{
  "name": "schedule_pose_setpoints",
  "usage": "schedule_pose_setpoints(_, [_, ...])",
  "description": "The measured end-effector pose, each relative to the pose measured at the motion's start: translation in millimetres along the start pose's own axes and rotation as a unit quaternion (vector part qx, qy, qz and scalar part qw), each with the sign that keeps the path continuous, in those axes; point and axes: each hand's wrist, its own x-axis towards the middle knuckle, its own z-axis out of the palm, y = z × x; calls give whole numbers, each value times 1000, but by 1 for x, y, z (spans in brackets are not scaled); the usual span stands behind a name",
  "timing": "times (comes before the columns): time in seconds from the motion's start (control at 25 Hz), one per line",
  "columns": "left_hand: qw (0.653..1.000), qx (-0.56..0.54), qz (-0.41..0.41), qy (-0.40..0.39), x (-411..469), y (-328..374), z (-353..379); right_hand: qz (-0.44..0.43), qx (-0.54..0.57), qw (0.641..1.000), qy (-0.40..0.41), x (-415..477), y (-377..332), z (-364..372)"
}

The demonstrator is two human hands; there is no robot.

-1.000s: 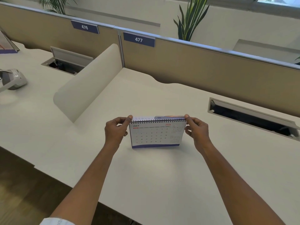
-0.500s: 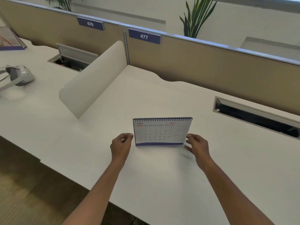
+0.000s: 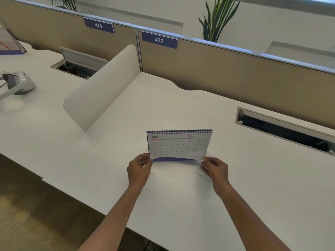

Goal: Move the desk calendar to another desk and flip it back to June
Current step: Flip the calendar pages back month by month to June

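a desk calendar (image 3: 178,145) stands on the white worktop (image 3: 181,196) showing july, its move seemingly done, while the left hand (image 3: 139,169) and right hand (image 3: 214,168) each pinch a bottom corner of the front page, june flip remaining.

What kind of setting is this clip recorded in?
Most likely an open-plan office: numbered partition signs, 476 and 477, white desks split by a divider, and a cable tray.

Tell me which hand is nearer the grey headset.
Left. The left hand holds the calendar's lower left corner, on the headset's side; the right hand holds its lower right corner, farther away.
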Motion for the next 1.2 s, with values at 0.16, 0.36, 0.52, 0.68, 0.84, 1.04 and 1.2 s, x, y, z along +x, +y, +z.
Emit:
schedule_pose_setpoints(0.16, [998, -55, -21, -10, -4, -6, -4, -8, 30, 999, 12, -5, 3, -5])
schedule_pose_setpoints(0.36, [984, -163, -68, -31, -7, -9, -5, -4, 34, 999, -11, -10, 5, -10])
schedule_pose_setpoints(0.52, [978, -181, -84, -66, -7, -12, -11, -14, 37, 999, -20, -16, 0, -12])
schedule_pose_setpoints(0.68, [972, -197, -84, -99, -6, -14, -20, -7, 57, 998, -34, -20, -7, -15])
schedule_pose_setpoints(0.84, [964, -222, -75, -128, -10, -11, -27, -6, 81, 996, -45, -24, -13, -18])
schedule_pose_setpoints(1.04, [949, -259, -76, -162, -11, 3, -36, -3, 121, 991, -63, -28, -26, -23])
schedule_pose_setpoints(1.2, [945, -266, -67, -177, -11, 13, -42, -11, 161, 985, -63, -28, -39, -30])
